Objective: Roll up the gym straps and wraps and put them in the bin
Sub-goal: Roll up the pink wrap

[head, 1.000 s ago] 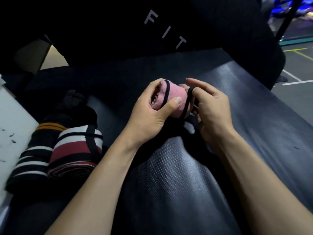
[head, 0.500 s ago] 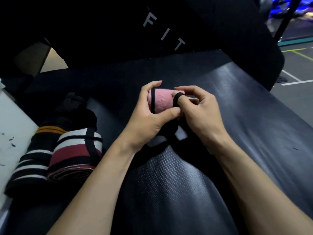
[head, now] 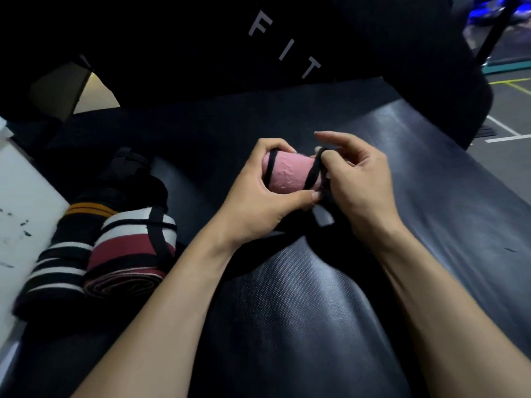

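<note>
Three rolled wraps visible, two hands, one white surface (head: pixel 26 196) at the left edge, partly cut off, too little showing to name it. On the black padded bench (head: pixel 316 326), near its left edge: two finished rolls side by side, touching. Left one is the black roll with white stripes (head: pixel 54 268) and an orange band at its far end; dark, outline hard to read. Just right of it, the maroon-and-white roll (head: pixel 129 251), black loop cinched across it, spiral end facing the camera. Dark bundle behind both, unreadable. Mid-bench, held above the pad: pink roll (head: pixel 288 175), two turns of black elastic strap (head: pixel 313 170) around it. Left hand (head: pixel 258 202) curled closed around the pink roll, thumb under, fingers over the top. Right hand (head: pixel 356 185) pinching the strap at the roll's right end, index finger extended free. Strap tail below the hands lost in shadow. Black upright pad behind, letters "FIT" (head: pixel 284 44).
</note>
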